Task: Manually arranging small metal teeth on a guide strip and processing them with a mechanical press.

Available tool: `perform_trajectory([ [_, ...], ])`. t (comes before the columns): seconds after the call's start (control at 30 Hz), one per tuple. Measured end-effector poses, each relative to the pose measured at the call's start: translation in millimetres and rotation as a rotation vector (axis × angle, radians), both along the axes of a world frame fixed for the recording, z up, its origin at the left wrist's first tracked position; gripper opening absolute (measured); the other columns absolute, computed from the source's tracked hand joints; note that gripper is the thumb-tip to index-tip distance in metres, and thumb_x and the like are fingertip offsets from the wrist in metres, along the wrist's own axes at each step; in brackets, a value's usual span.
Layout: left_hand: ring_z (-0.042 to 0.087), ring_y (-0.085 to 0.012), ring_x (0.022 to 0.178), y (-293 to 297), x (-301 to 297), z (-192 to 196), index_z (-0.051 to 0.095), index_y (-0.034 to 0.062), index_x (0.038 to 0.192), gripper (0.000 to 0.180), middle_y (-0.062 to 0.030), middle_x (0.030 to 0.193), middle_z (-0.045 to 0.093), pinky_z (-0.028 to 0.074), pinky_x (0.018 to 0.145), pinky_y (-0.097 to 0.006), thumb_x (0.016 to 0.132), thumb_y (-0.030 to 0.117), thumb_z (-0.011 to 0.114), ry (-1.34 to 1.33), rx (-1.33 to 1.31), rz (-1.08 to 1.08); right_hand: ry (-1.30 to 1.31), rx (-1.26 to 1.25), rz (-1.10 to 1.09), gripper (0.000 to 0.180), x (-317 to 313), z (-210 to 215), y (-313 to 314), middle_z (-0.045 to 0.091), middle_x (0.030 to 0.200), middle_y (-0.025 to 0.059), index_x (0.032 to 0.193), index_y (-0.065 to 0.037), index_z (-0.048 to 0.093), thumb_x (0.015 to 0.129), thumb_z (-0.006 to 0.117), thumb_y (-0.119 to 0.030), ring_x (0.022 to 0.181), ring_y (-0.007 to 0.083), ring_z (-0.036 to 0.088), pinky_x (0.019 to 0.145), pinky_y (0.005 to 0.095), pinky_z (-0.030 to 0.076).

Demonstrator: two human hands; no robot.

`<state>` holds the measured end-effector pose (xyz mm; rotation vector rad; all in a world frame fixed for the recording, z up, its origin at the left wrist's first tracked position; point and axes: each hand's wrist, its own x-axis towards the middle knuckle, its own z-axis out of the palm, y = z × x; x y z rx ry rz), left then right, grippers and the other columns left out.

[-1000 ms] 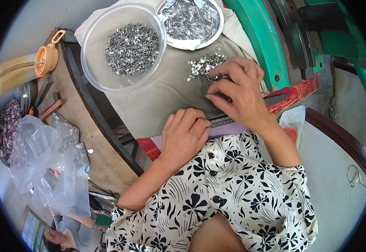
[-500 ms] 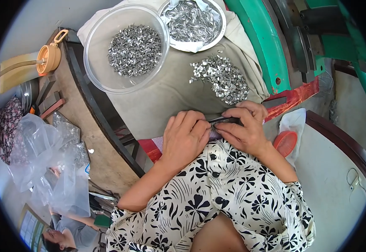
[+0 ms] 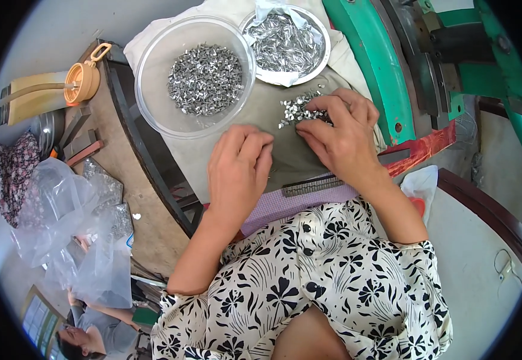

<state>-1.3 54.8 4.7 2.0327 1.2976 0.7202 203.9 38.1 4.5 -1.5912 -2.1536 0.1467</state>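
Note:
My right hand (image 3: 345, 135) reaches over a pile of small shiny metal pieces (image 3: 295, 113), thumb and forefinger apart at its near left edge. Part of the pile is hidden under that hand. Above the cloth to the left, my left hand (image 3: 238, 171) is closed with its fingers curled together; whatever they may hold is hidden. Between my forearms, close to my body, a dark ridged strip (image 3: 313, 186) lies on a purple checked cloth (image 3: 273, 210). Neither hand touches the strip.
A clear plastic bowl (image 3: 147, 99) of small metal pieces and a white bowl (image 3: 327, 51) of slender shiny pieces stand beyond my hands. Green machinery (image 3: 375, 66) borders the right side. Plastic bags (image 3: 87, 264) lie left, near another person (image 3: 102, 330).
Both hands have left the dark strip, which now lies on the purple cloth. My right hand has moved forward to the metal pile; my left has moved forward and left.

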Motion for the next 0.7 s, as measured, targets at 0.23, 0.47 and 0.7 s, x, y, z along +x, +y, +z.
perform_trajectory([
  [0.23,0.061,-0.0296,0.083,12.4,12.0,-6.9,0.068,0.0028,0.094,0.017,-0.0104,0.092,0.06,0.05,0.072,-0.038,0.078,0.0,0.073,0.046,0.08,-0.027,-0.036,-0.088,0.057,0.018,0.6,9.5,7.6,0.063,0.11,-0.0024,0.086,-0.017,0.074,0.069,0.081,-0.015,0.114,0.0266,0.051,0.095,0.0425,0.032],
  [0.47,0.061,-0.0282,0.084,15.6,13.6,-12.4,0.068,0.0058,0.095,0.017,-0.0069,0.091,0.059,0.05,0.071,-0.041,0.078,0.004,0.074,0.092,0.094,-0.043,-0.035,-0.064,0.045,0.016,1.0,9.4,10.3,0.064,0.108,-0.003,0.082,-0.016,0.073,0.068,0.08,-0.015,0.115,0.0265,0.051,0.096,0.0432,0.031],
  [0.7,0.062,-0.0283,0.082,15.7,15.1,-9.5,0.069,0.0039,0.092,0.015,-0.0088,0.089,0.061,0.049,0.07,-0.038,0.078,0.0,0.073,0.082,0.068,0.001,0.149,-0.044,-0.001,0.02,17.4,17.6,-28.5,0.063,0.102,-0.0014,0.081,-0.016,0.07,0.065,0.082,-0.014,0.109,0.0277,0.051,0.093,0.0406,0.034],
])
